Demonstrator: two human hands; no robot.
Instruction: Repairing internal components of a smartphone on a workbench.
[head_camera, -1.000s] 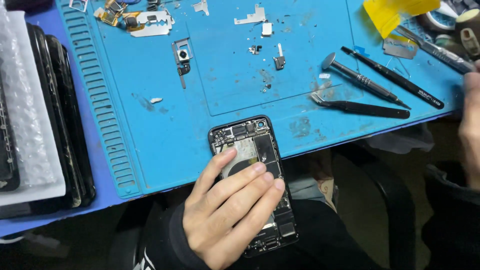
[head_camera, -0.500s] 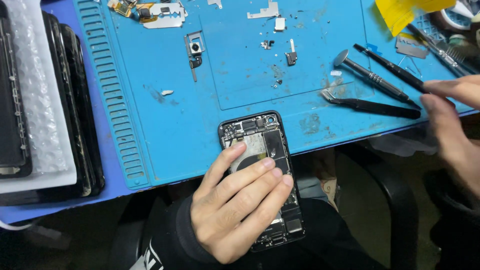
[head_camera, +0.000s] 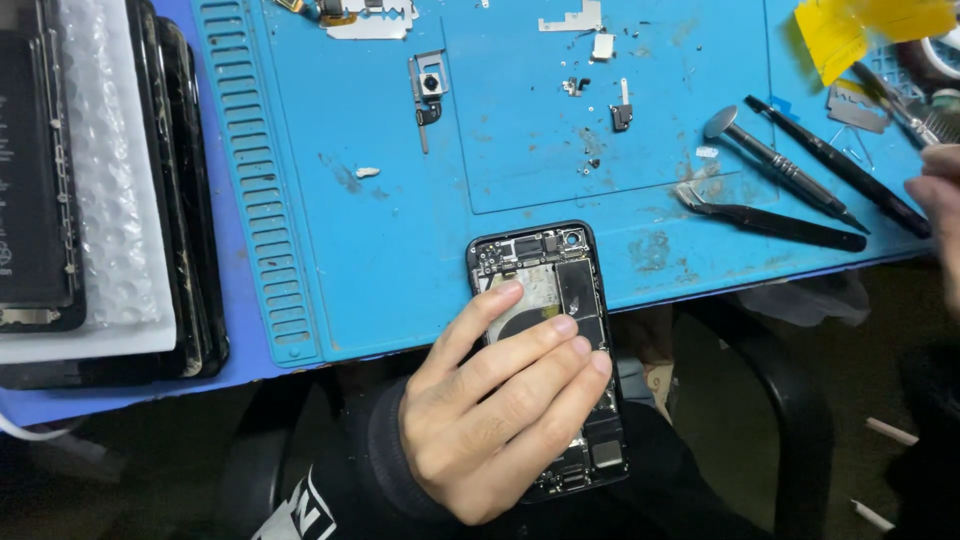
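The opened phone (head_camera: 560, 330) lies half on the blue work mat (head_camera: 400, 250) at its near edge, top end pointing to twelve o'clock, its lower half overhanging our lap, pinned flat under our left hand (head_camera: 500, 420) with fingers together across the exposed boards. Our right hand (head_camera: 935, 195), at three o'clock by the black tweezers (head_camera: 770, 220) and screwdrivers (head_camera: 775, 165), is cut by the frame edge; we cannot tell whether it holds anything. We judge the phone light, rigid, fragile inside, best gripped by its side rails.
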